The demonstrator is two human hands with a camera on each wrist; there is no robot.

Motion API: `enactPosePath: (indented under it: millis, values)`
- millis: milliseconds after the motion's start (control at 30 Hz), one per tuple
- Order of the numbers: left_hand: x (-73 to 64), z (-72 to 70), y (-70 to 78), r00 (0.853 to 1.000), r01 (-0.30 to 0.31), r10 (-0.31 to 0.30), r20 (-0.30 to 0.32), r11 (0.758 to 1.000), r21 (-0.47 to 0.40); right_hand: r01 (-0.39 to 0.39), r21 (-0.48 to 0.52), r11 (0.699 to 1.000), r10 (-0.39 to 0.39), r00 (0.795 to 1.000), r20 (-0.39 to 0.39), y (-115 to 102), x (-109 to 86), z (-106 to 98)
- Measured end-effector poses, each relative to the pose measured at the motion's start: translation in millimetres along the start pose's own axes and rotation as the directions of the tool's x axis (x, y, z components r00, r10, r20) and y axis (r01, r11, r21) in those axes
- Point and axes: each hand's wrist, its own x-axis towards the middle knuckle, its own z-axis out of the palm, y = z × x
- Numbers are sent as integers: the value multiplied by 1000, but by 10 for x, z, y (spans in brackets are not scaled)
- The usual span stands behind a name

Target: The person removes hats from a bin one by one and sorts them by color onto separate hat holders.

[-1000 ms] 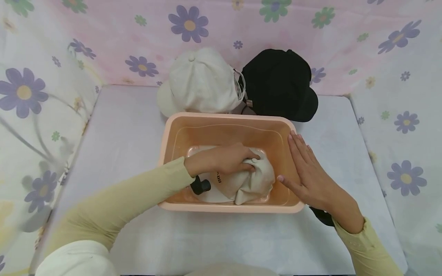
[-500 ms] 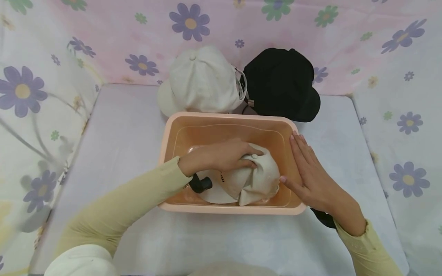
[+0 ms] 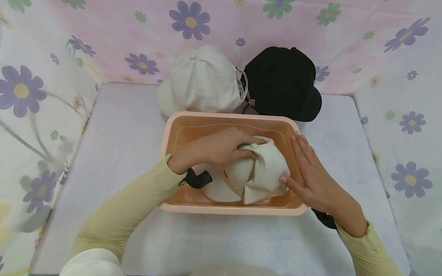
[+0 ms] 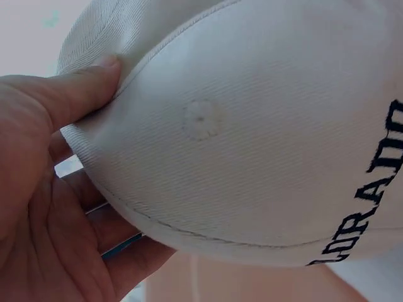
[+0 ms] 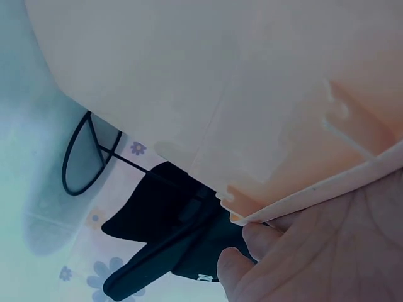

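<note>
My left hand [image 3: 219,147] reaches into a peach plastic basin [image 3: 228,210] and pinches the crown of a cream baseball cap [image 3: 267,170] near its top button. Dark lettering runs across the cap's front panel, and its brim points left. In the left wrist view the thumb lies on the cap's fabric [image 4: 208,170], with the fingers behind it. My right hand [image 3: 315,180] rests on the basin's right rim, fingers straight, thumb over the inside beside the cap. From the right wrist view, its palm [image 5: 340,245] lies against the rim beneath the basin's outer wall [image 5: 189,75].
Behind the basin stand another cream cap [image 3: 203,82] on the left and a black cap [image 3: 279,84] on the right, both close to the far rim. A white-covered table [image 3: 117,126] lies underneath, with flowered cloth [image 3: 114,34] at the back and sides.
My left hand has moved up and slightly right, raising the pinched cap, which now looks larger and closer to the right thumb. The right hand has stayed on the rim.
</note>
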Motion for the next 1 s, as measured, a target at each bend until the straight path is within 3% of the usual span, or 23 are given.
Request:
enactPosePath:
  millis: [167, 300, 567, 767, 1000]
  values:
    - [-34, -122, 65, 996, -49, 43, -75, 996, -73, -14, 29, 999, 13, 1000, 5, -2, 1, -6]
    - [-60, -223, 121, 990, -51, 35, -136, 992, -117, -6, 62, 998, 6, 1000, -2, 5, 3, -4]
    - [-114, -447, 240, 978, -63, 42, -204, 993, -101, 25, 68, 997, -25, 1000, -13, 17, 15, -4]
    - [-147, -625, 335, 929, -179, 127, -347, 976, -121, 58, 90, 994, -55, 998, -32, 26, 34, -26]
    - [-260, -961, 486, 881, -197, 152, -448, 979, -56, 71, 107, 992, -68, 997, -33, 8, 44, -41]
